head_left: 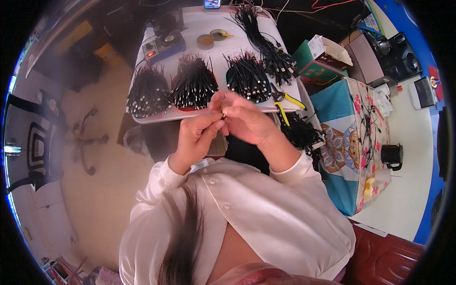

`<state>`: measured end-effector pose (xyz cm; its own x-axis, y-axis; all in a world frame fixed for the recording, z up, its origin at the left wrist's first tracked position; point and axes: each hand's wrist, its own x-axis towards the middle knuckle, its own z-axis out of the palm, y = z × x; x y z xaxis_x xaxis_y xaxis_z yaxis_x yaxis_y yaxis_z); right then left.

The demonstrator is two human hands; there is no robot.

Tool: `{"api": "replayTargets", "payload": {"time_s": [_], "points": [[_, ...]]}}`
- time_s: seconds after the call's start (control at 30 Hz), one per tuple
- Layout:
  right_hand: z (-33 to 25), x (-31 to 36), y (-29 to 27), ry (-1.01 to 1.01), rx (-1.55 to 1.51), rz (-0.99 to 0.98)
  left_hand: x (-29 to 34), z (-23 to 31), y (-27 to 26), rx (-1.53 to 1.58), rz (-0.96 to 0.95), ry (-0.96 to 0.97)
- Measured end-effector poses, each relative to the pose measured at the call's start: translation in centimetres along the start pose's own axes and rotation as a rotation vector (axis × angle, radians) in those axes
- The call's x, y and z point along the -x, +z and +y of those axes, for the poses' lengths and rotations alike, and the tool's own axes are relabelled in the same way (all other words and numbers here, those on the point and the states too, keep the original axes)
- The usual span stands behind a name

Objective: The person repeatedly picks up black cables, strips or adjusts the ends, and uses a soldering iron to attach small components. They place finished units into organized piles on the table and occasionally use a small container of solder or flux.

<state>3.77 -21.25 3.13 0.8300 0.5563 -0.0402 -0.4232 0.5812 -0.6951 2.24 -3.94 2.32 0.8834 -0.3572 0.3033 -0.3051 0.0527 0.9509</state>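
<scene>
My left hand (197, 133) and my right hand (247, 118) meet in front of the table's near edge. The left thumb and forefinger pinch a tiny dark piece, perhaps a cable end, too small to make out. At the same spot the right thumb and fingers close in, partly blurred. Behind the hands, bundles of short black cables with metal plugs lie on the white table: a left bundle (148, 92), a middle bundle (194, 85) and a right bundle (248, 78). Yellow-handled cutting pliers (285, 99) rest at the table's right corner, close to my right hand.
A longer cable bundle (259, 35) stretches across the far right of the table (199, 23). Two round tins, including a brown one (205, 42), sit near a blue device (168, 47). To the right stand a green box (308, 61), a cloth-covered stand (337, 137) and a black mug (392, 156).
</scene>
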Motion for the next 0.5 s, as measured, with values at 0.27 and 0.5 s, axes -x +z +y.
{"api": "replayTargets", "payload": {"time_s": [0.27,0.5], "points": [[-3.1,-1.8,-5.2,-0.380,0.781,0.403,-1.4,-2.2,0.4,0.400,0.033,-0.223],[-7.0,-4.8,-11.4,-0.280,1.974,0.821,-2.1,-2.3,0.4,0.487,0.135,-0.211]]}}
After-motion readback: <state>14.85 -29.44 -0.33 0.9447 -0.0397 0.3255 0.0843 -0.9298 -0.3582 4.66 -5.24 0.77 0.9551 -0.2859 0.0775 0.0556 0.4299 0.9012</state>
